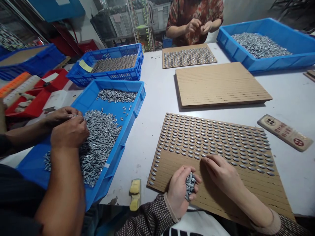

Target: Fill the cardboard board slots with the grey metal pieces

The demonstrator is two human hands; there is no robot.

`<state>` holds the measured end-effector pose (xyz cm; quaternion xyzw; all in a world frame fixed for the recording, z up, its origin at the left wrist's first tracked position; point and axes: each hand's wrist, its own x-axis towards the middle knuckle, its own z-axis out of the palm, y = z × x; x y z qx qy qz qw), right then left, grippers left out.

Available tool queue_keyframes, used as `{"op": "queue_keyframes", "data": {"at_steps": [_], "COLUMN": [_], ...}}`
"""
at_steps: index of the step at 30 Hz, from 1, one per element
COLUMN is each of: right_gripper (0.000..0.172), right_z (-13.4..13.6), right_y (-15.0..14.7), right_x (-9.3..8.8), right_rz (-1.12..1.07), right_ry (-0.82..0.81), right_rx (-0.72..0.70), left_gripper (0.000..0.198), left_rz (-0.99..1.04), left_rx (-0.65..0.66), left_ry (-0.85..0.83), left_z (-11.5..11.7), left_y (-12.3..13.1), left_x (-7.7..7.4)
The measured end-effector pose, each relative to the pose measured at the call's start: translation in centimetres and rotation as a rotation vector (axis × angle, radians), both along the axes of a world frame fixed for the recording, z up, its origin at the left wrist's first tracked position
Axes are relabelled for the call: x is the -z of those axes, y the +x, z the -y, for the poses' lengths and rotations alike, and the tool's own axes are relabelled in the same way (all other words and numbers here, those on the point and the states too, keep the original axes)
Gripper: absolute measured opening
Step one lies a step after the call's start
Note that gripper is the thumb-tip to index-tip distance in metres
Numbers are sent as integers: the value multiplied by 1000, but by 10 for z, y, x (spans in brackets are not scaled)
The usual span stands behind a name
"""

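Lower centre: my left hand (pixel 181 191) has its grip clenched on a fistful of metal pieces (pixel 190 184); right hand (pixel 221 173) touches the slotted board (pixel 265 191), pinching one or not I can't tell; I'd seat each fully, rows unbroken.

Checked brown sleeves (pixel 150 220), beige cuffs (pixel 170 207), bare left grip (pixel 181 191), bare right grip (pixel 221 174)

Head-worn view, looking forward and down

One camera sits close above the slotted cardboard sheet (pixel 214 147) on the desk (pixel 157 98), facing across it toward a person opposite (pixel 194 19).
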<state>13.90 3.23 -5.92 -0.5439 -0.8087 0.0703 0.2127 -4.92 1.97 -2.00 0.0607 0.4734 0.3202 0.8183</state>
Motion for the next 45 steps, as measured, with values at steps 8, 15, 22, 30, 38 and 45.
{"op": "queue_keyframes", "data": {"at_steps": [8, 15, 22, 30, 38, 45], "right_gripper": [26, 19, 23, 17, 21, 24], "right_z": [10, 8, 29, 25, 16, 14], "right_y": [-26, -34, -14, 21, 19, 20], "right_x": [-51, -55, -43, -11, 8, 7], "right_rz": [-432, -652, -937, -429, -82, 49], "right_ry": [-447, -677, -624, -174, 87, 71], "right_rx": [-83, -88, 158, 203, 102, 76], "left_gripper": [45, 47, 28, 27, 25, 30], "left_rz": [-41, -74, -30, -84, -66, -50], "left_rx": [8, 34, -6, 51, 65, 40], "left_ry": [65, 93, 27, 65, 71, 27], "left_z": [2, 7, 4, 6, 7, 8], "left_y": [3, 8, 7, 7, 10, 9], "left_x": [-2, -3, -3, -4, -5, -4]}}
